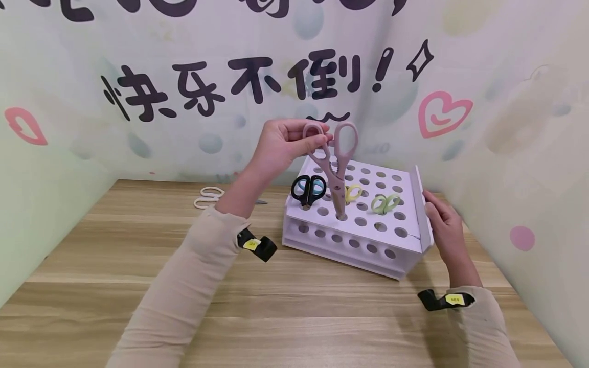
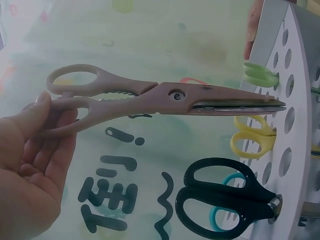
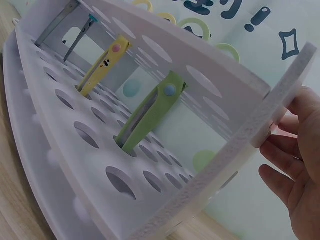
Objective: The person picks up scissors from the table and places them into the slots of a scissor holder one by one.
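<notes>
My left hand [image 1: 278,143] pinches one handle loop of a pair of dusty-pink scissors [image 1: 338,176]. They point down, blades together, with the tips right at a front-row hole of the white holed rack [image 1: 299,250]. In the left wrist view the pink scissors [image 2: 170,97] show a toothed inner edge between the handles. Along the rack's right side panel [image 1: 423,209], my right hand [image 1: 448,230] grips the edge. Black scissors [image 1: 308,191], yellow scissors [image 1: 353,193], light-green scissors [image 1: 385,203] and blue-handled scissors [image 2: 220,215], partly hidden behind the black pair, stand in rack holes.
White-handled scissors [image 1: 209,197] lie on the wooden table [image 1: 257,317] left of the rack, partly covered by the left forearm. A printed curtain [image 1: 184,138] hangs close behind the rack. Through the lower tier pass the yellow blades [image 3: 102,67] and green blades [image 3: 150,112].
</notes>
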`<action>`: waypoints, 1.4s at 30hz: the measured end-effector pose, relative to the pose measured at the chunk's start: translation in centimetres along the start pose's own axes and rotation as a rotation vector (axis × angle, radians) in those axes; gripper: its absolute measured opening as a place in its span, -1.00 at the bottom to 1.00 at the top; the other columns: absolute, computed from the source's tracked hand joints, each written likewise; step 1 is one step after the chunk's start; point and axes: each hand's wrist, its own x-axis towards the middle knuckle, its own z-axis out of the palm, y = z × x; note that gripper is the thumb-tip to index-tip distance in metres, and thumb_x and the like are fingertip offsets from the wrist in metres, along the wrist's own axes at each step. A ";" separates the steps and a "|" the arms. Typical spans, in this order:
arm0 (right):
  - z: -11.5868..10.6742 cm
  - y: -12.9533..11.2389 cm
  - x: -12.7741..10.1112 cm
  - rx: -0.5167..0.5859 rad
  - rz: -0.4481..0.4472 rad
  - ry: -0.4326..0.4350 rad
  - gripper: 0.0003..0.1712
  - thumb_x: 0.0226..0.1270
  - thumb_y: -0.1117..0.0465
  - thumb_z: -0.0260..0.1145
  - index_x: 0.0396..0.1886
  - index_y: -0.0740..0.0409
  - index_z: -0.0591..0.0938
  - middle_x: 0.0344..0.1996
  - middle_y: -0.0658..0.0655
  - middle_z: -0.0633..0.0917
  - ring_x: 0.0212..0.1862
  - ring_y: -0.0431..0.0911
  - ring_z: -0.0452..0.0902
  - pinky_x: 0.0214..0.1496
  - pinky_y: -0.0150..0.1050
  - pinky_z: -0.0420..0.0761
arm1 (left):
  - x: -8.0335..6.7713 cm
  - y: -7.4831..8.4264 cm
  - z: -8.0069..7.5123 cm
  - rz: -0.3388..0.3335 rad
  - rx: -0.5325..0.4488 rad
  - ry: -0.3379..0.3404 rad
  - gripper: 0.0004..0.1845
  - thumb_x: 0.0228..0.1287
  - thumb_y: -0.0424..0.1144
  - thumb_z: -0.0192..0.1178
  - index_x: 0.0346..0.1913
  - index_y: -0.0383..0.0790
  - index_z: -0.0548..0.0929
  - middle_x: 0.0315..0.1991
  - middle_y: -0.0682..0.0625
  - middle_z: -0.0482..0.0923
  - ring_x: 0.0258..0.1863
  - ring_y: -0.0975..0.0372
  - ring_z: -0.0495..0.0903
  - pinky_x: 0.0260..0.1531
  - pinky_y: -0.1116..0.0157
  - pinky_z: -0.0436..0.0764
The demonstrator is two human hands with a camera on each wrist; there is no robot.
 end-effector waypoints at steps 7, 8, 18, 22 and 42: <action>0.0 0.1 0.0 0.014 -0.004 -0.004 -0.53 0.39 0.20 0.08 0.28 0.13 0.37 0.09 -0.16 0.46 -0.01 -0.32 0.38 -0.17 -0.61 0.44 | 0.2 -1.0 0.4 -0.014 -0.009 0.024 -0.73 0.08 -0.47 0.27 -0.11 -0.49 0.62 -0.33 -0.14 0.67 -0.25 0.16 0.65 -0.36 0.41 0.55; 0.0 0.1 0.0 0.016 -0.006 -0.004 -0.53 0.39 0.20 0.08 0.28 0.12 0.38 0.09 -0.16 0.46 -0.01 -0.32 0.38 -0.17 -0.61 0.44 | 0.3 -1.1 0.4 -0.018 -0.005 0.027 -0.73 0.08 -0.47 0.27 -0.11 -0.49 0.62 -0.33 -0.14 0.67 -0.25 0.16 0.65 -0.36 0.41 0.55; 0.0 -0.1 -0.1 0.005 -0.002 -0.006 -0.50 0.40 0.18 0.08 0.29 0.18 0.34 0.15 -0.10 0.44 -0.01 -0.33 0.37 -0.17 -0.62 0.44 | 0.3 -2.5 1.0 -0.078 0.088 -0.001 -0.75 0.08 -0.43 0.29 -0.15 -0.46 0.64 -0.33 -0.14 0.67 -0.29 0.20 0.65 -0.27 0.29 0.60; 0.0 -0.2 -0.1 -0.019 -0.005 -0.003 -0.50 0.40 0.17 0.07 0.30 0.17 0.34 0.17 -0.08 0.43 0.01 -0.34 0.36 -0.15 -0.62 0.43 | 0.2 -3.1 1.2 -0.127 0.124 -0.049 -0.75 0.09 -0.41 0.29 -0.14 -0.44 0.64 -0.29 -0.14 0.67 -0.27 0.21 0.64 -0.23 0.26 0.60; 0.0 -0.3 -0.1 -0.092 -0.007 0.010 -0.51 0.41 0.14 0.06 0.29 0.17 0.35 0.21 -0.04 0.42 0.02 -0.35 0.35 -0.14 -0.63 0.42 | 1.1 -4.3 2.1 -0.163 0.310 -0.212 -0.77 0.12 -0.38 0.27 -0.13 -0.38 0.66 -0.25 -0.10 0.66 -0.29 0.27 0.62 -0.24 0.34 0.58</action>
